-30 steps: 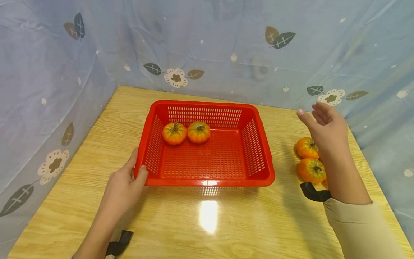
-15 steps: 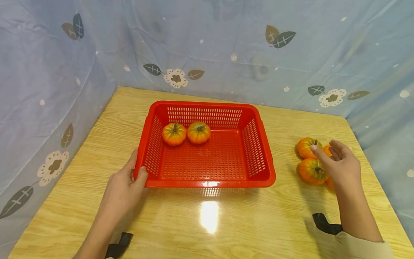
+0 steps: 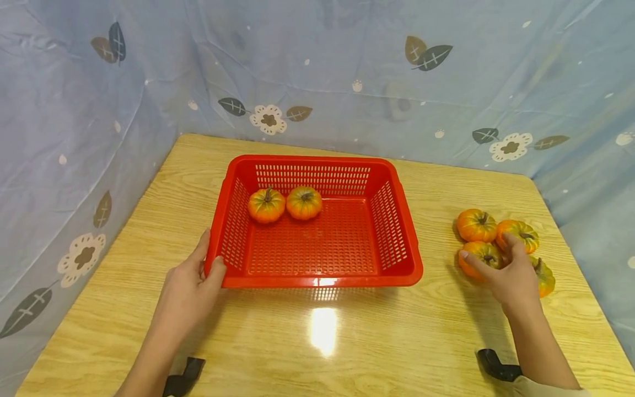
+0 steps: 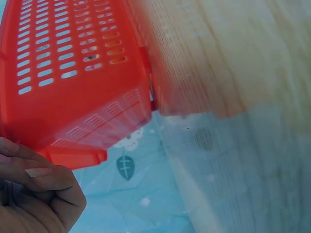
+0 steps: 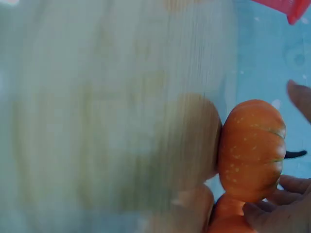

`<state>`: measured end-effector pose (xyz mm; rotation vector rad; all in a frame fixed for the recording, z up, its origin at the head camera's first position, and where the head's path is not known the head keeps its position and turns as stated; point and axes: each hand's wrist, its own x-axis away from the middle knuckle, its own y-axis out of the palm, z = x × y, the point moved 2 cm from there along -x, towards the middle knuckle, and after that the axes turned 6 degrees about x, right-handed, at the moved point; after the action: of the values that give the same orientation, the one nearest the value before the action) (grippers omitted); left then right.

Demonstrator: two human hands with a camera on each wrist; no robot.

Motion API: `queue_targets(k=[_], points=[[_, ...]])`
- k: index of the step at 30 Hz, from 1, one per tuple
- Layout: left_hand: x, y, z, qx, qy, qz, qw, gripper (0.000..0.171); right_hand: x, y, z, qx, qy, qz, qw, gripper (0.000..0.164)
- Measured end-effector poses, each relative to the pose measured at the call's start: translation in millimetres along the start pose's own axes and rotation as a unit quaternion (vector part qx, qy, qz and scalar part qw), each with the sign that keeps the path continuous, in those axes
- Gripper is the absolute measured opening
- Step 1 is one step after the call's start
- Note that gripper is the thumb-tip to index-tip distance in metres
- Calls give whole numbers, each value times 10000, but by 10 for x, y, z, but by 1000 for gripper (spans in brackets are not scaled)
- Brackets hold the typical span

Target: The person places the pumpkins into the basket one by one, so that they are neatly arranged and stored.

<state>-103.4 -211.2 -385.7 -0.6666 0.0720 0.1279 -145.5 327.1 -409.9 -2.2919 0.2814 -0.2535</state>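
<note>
A red plastic basket [image 3: 317, 280] with slotted walls sits mid-table. Two small orange pumpkins [image 3: 266, 206] lie in its back left part. My left hand [image 3: 190, 284] grips the basket's front left corner by the rim; its curled fingers [image 4: 41, 177] show under the rim in the left wrist view. At the right, my right hand [image 3: 518, 275] is over a cluster of several small pumpkins. Its thumb and fingers spread around the front left pumpkin [image 5: 252, 150]. In the right wrist view the thumb [image 5: 300, 99] stands apart from that pumpkin, while the fingers are close against its lower side.
Behind that pumpkin lie another pumpkin [image 3: 476, 224] and one to its right [image 3: 520, 234]. A greener one [image 3: 544, 277] is partly hidden by the right hand. Patterned blue cloth [image 3: 357, 66] hangs around the wooden table [image 3: 377, 342]. Black straps [image 3: 498, 365] show at the wrists.
My right hand has come down and toward me, from above the table's far right onto the pumpkin cluster. The left hand and basket stay in place.
</note>
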Motion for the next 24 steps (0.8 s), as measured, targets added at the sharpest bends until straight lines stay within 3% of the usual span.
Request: queue_targets(k=[9, 20, 24], points=[[-2, 21, -32, 40, -71, -24, 10000, 63, 46, 24, 110, 708, 126, -147, 9973, 103], [-14, 21, -8, 54, 62, 20, 10000, 62, 69, 18, 125, 816, 548, -288, 9947, 109], [5, 17, -27, 80, 30, 46, 10000, 62, 44, 23, 103, 968, 418, -257, 9941, 110]])
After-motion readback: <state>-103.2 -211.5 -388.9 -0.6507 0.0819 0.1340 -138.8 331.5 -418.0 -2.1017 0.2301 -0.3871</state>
